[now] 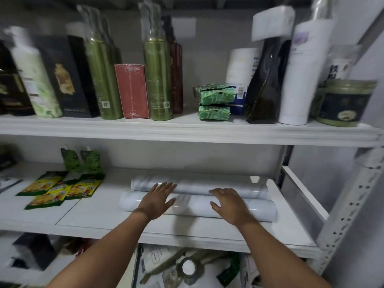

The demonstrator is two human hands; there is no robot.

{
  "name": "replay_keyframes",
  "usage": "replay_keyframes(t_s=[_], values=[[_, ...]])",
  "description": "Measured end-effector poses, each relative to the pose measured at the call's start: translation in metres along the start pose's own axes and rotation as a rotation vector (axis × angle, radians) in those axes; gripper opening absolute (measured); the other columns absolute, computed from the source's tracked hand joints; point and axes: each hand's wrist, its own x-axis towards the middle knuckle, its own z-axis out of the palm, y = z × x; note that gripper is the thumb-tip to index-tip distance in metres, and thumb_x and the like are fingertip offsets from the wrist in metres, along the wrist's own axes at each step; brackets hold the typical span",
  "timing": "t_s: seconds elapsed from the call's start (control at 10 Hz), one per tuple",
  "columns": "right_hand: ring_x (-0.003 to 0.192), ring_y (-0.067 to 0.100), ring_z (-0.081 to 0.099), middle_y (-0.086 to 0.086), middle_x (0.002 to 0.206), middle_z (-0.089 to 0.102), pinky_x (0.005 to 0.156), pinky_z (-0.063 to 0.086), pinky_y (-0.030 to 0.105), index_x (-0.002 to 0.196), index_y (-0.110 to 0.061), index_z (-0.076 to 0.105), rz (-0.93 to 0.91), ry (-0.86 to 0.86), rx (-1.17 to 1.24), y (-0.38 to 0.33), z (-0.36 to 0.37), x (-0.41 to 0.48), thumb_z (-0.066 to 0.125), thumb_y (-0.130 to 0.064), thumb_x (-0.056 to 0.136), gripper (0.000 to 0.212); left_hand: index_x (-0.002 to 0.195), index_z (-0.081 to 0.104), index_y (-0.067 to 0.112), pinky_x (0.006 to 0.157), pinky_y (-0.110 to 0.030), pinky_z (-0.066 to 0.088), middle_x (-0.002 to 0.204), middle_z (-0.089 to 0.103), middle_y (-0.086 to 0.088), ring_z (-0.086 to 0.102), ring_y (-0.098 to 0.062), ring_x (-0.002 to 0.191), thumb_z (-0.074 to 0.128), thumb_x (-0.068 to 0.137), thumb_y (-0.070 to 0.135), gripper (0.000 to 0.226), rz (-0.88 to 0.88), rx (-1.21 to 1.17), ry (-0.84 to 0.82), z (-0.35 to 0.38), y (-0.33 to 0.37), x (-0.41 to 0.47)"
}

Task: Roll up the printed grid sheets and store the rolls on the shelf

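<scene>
I have both hands flat on the near roll [199, 205], which lies on the middle shelf [104, 217] right against the far roll [197, 185] behind it. My left hand [156, 197] has its grip apart, fingers spread over the seam between the two rolls; my right hand [230, 203] is the same, palm down and clamped on nothing. Both rolls lie lengthwise along the shelf, to the right of the yellow snack packets [60, 191].

The main risk, as I judge it, is the near roll: nothing I can see ties it shut, so once I lift my palms it could spring loose or roll forward toward the shelf's front edge and drop onto the clutter below. Pressing too hard would flatten or crease the paper. A sideways shove could push the roll's right end against the shelf's side rail [301, 196]. I would ease off slowly, one hand at a time.
</scene>
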Motion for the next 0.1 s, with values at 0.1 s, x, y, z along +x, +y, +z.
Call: replay_keyframes(t_s=[0.1], values=[[0.121,0.024,0.049,0.004,0.131,0.056,0.104,0.029,0.030,0.131,-0.016,0.049,0.014,0.051,-0.021,-0.0152,-0.0275,0.0066,0.038,-0.042,0.088,0.052,0.145,0.014,0.020,0.111,-0.028,-0.001,0.153,0.013,0.002,0.008,-0.012,0.139,0.012,0.085,0.060,0.072,-0.049,0.012,-0.048,-0.0290,0.0141,0.0002]])
